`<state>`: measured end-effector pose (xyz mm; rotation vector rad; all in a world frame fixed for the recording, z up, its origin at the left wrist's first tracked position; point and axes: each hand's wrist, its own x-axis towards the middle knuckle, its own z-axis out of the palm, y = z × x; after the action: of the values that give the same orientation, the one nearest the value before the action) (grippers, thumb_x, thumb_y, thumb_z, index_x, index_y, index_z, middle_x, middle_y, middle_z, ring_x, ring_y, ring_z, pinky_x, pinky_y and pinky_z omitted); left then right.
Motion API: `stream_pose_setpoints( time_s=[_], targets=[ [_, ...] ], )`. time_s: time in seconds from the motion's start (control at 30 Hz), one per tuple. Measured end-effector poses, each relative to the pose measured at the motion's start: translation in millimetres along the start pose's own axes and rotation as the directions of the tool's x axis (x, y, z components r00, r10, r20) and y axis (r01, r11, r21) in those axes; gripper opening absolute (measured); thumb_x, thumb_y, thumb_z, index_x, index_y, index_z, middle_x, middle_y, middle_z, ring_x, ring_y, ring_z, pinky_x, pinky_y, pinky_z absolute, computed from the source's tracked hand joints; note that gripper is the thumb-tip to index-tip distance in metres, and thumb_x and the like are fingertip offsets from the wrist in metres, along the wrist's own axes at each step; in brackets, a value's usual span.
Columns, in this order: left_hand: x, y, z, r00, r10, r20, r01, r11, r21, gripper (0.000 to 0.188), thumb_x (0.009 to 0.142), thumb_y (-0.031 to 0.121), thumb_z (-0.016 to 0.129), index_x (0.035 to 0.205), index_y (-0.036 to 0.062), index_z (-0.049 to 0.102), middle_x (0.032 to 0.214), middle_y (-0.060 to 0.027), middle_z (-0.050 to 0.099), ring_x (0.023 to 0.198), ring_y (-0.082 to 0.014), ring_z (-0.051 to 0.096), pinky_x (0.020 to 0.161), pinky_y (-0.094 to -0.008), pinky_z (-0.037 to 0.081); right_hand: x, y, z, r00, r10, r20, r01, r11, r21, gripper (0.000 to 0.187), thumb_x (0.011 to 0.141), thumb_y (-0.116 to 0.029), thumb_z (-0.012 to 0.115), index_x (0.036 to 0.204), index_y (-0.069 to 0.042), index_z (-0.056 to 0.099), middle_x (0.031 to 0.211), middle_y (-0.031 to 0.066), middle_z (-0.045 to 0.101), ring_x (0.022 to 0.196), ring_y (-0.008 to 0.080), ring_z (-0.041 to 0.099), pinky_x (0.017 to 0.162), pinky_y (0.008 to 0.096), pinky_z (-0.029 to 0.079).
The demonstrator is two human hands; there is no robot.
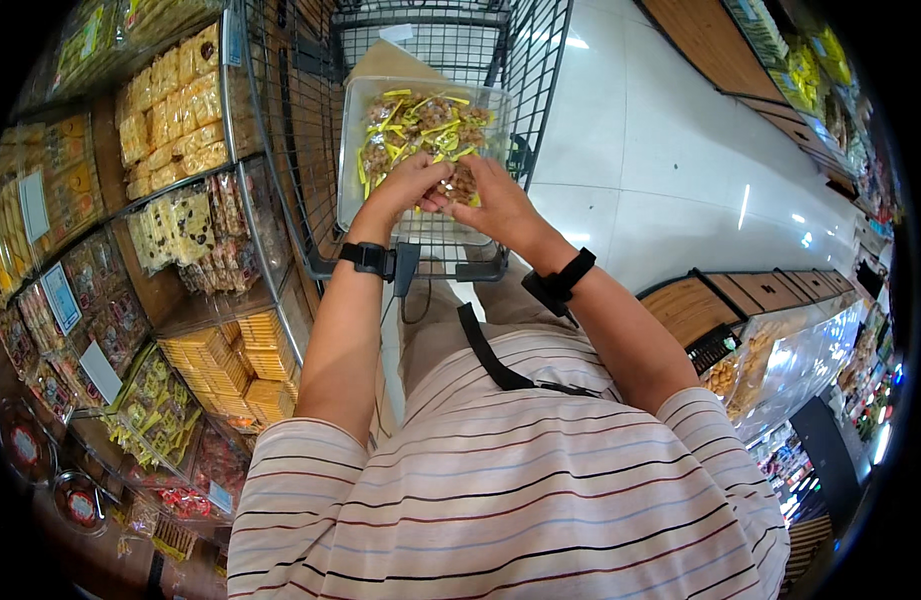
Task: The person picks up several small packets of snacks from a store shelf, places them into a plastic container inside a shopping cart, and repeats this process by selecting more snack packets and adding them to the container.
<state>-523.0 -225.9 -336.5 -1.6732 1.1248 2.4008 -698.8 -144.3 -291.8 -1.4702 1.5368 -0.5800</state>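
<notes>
A clear plastic tub (pixel 348 150) rests in the shopping cart (pixel 540 80) in front of me. It holds several small clear bags (pixel 420 118) of brown pieces, tied with yellow strips. Over the tub's near side, my left hand (pixel 412 190) and my right hand (pixel 498 206) meet with bent fingers around one small bag of brown pieces (pixel 460 186). The fingertips of both hands close on this bag, and part of it is hidden behind them. Its yellow tie shows between my hands.
On the left stand shelf bins of packaged snacks (pixel 180 100), with stacked yellow packs (pixel 230 365) lower down. A brown cardboard piece (pixel 395 62) lies behind the tub. Pale tiled floor (pixel 630 150) stretches to the right, up to a wooden display unit (pixel 685 305).
</notes>
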Motion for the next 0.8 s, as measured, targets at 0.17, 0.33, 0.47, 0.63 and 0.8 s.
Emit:
stream_pose_setpoints(
  time_s=[0.17, 0.33, 0.47, 0.63, 0.8],
  targets=[
    [-5, 10, -1, 0.993, 0.002, 0.12, -0.007, 0.999, 0.041, 0.037, 0.093, 0.041, 0.063, 0.103, 0.0059, 0.06, 0.087, -0.0048, 0.065, 0.072, -0.0115, 0.065, 0.061, -0.0228, 0.05, 3, 16, 16, 0.999, 0.028, -0.025, -0.029, 0.999, -0.029, 0.059, 0.083, -0.025, 0.075, 0.129, 0.0, 0.048, 0.114, 0.0214, 0.058, 0.107, 0.0383, 0.057, 0.091, 0.0441, 0.048],
    [37, 2, -32, 0.994, 0.101, -0.035, -0.094, 0.982, 0.162, 0.038, 0.095, 0.038, 0.061, 0.113, 0.0045, 0.062, 0.096, -0.0122, 0.067, 0.084, -0.0239, 0.067, 0.074, -0.0334, 0.054, 1, 12, 0, 0.922, 0.332, 0.201, -0.383, 0.863, 0.328, 0.045, 0.088, -0.021, 0.065, 0.126, -0.001, 0.051, 0.104, 0.0097, 0.061, 0.096, 0.0215, 0.06, 0.081, 0.0367, 0.052],
    [83, -39, -71, 0.845, 0.401, -0.354, -0.038, 0.706, 0.707, 0.032, 0.093, 0.029, 0.059, 0.118, 0.009, 0.064, 0.122, -0.0199, 0.058, 0.104, -0.0387, 0.061, 0.087, -0.0457, 0.052, -5, 14, -8, 0.859, 0.376, 0.347, -0.51, 0.574, 0.64, 0.041, 0.093, -0.023, 0.055, 0.128, -0.002, 0.051, 0.109, 0.0043, 0.06, 0.097, 0.0152, 0.059, 0.082, 0.032, 0.052],
    [90, -38, -63, 0.859, 0.364, -0.359, 0.253, 0.307, 0.917, 0.043, 0.091, 0.017, 0.059, 0.134, 0.0147, 0.058, 0.148, -0.02, 0.039, 0.128, -0.039, 0.046, 0.101, -0.0509, 0.046, -14, 21, -10, 0.856, 0.363, 0.367, -0.507, 0.455, 0.732, 0.037, 0.092, -0.028, 0.057, 0.12, -0.004, 0.055, 0.106, 0.0038, 0.06, 0.095, 0.0135, 0.058, 0.082, 0.0328, 0.054],
    [95, -36, -59, 0.885, 0.3, -0.356, 0.301, 0.216, 0.929, 0.047, 0.091, 0.01, 0.058, 0.138, 0.0113, 0.055, 0.156, -0.013, 0.03, 0.133, -0.0381, 0.043, 0.104, -0.05, 0.044, -16, 19, -11, 0.848, 0.379, 0.371, -0.515, 0.423, 0.745, 0.037, 0.092, -0.029, 0.057, 0.119, -0.004, 0.055, 0.107, 0.0045, 0.06, 0.098, 0.0154, 0.059, 0.082, 0.0337, 0.054]
  ],
)
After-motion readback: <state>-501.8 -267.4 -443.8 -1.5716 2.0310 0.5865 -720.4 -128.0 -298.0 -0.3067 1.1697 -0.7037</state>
